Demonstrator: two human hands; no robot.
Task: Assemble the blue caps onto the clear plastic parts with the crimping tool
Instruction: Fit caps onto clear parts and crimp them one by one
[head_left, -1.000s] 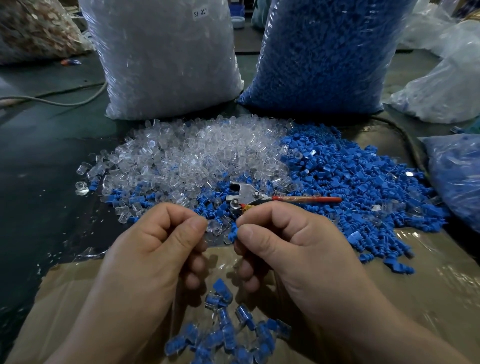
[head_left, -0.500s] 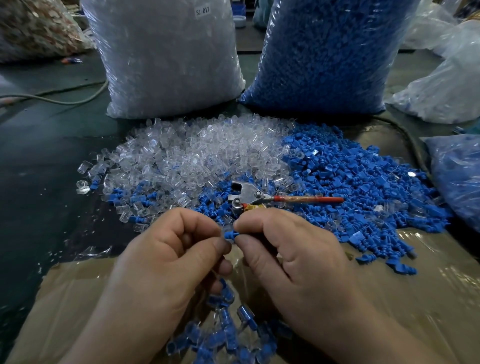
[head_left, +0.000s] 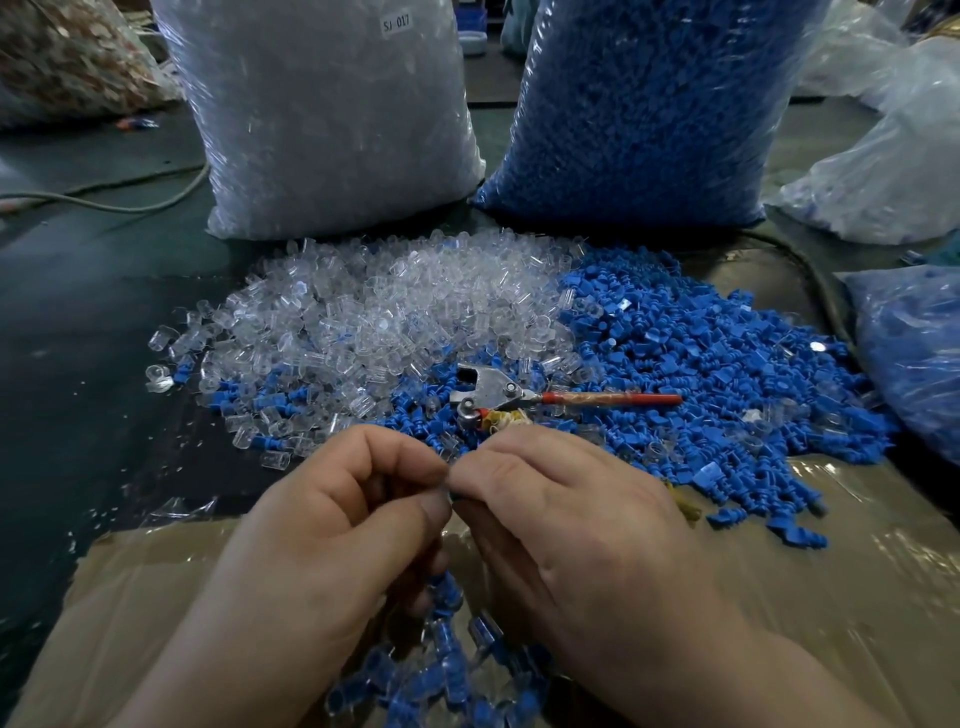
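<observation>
My left hand (head_left: 322, 535) and my right hand (head_left: 571, 530) meet fingertip to fingertip above the cardboard sheet (head_left: 857, 597), pinched on a small piece that the fingers almost hide. Beyond them lies the crimping tool (head_left: 498, 397), metal jaws to the left and red handle to the right, untouched on the parts. A heap of clear plastic parts (head_left: 374, 312) spreads at centre left. A heap of blue caps (head_left: 701, 374) spreads at centre right. Several assembled blue-and-clear pieces (head_left: 441, 675) lie below my hands.
A tall bag of clear parts (head_left: 322, 119) and a tall bag of blue caps (head_left: 649, 104) stand behind the heaps. Another bag with blue parts (head_left: 914, 353) lies at the right edge. A cable (head_left: 130, 205) runs across the dark floor at the left.
My hands have closed together: a gap with a clear part and a blue cap showing became touching fingertips that cover the piece. The crimping tool has not moved.
</observation>
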